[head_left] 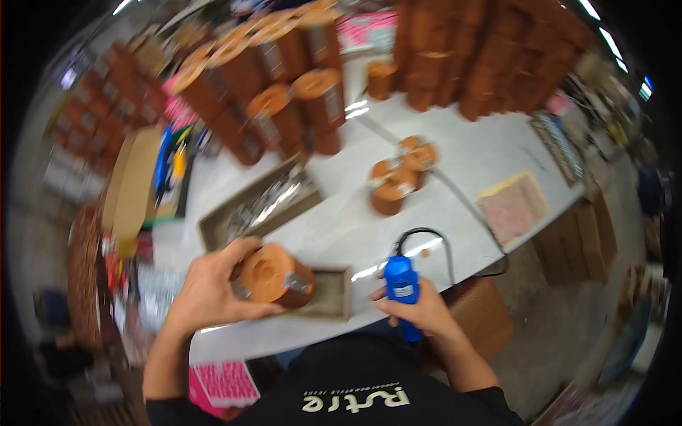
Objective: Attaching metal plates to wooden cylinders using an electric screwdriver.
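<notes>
Head view: work seems midway, left hand (213, 287) clasping an orange cylinder (277, 277) at seven o'clock, right hand (425, 309) gripping a blue tool (402, 277), stacked cylinders (284, 53) at eleven perhaps done, loose cylinders (388, 197) at two perhaps pending.

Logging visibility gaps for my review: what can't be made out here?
All in the head view:
Brown cylinder: left side covered by the left hand.
Small tray: left end behind cylinder and hand.
Metal pieces: shapes lost to blur and glare.
Blue corded power tool: partly covered by the right hand.
Rear-right cylinder stacks: cut off by upper edge.
</notes>
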The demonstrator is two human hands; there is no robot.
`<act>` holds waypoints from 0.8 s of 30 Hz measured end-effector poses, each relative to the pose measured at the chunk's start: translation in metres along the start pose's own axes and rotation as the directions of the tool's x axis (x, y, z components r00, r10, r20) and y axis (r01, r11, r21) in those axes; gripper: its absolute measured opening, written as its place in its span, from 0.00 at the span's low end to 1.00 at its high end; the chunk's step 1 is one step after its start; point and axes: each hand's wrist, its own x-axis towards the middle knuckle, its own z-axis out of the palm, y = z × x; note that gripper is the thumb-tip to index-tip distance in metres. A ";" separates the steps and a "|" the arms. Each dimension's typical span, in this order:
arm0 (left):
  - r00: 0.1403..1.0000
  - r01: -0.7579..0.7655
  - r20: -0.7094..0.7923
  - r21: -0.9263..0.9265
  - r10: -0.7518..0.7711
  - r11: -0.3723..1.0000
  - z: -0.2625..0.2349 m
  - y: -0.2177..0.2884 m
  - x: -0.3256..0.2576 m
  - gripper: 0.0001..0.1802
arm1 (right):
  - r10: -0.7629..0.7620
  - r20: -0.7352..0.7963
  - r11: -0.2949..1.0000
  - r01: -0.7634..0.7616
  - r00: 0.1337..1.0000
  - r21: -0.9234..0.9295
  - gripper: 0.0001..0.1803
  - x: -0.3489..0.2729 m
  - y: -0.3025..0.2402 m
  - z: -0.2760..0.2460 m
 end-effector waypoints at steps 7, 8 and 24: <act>0.984 -0.009 0.177 0.061 -0.002 0.998 0.007 -0.007 -0.023 0.44 | 0.010 0.294 0.881 0.131 0.956 -0.454 0.28 -0.007 0.009 0.032; 0.980 -0.030 0.198 0.070 0.016 0.997 0.006 -0.006 -0.020 0.44 | 0.002 0.331 0.829 0.184 0.944 -0.528 0.26 -0.007 0.001 0.039; 0.918 -0.116 0.384 0.016 0.102 0.993 -0.010 -0.009 0.017 0.43 | -0.187 0.202 0.567 0.274 0.961 -0.777 0.22 0.012 -0.017 0.053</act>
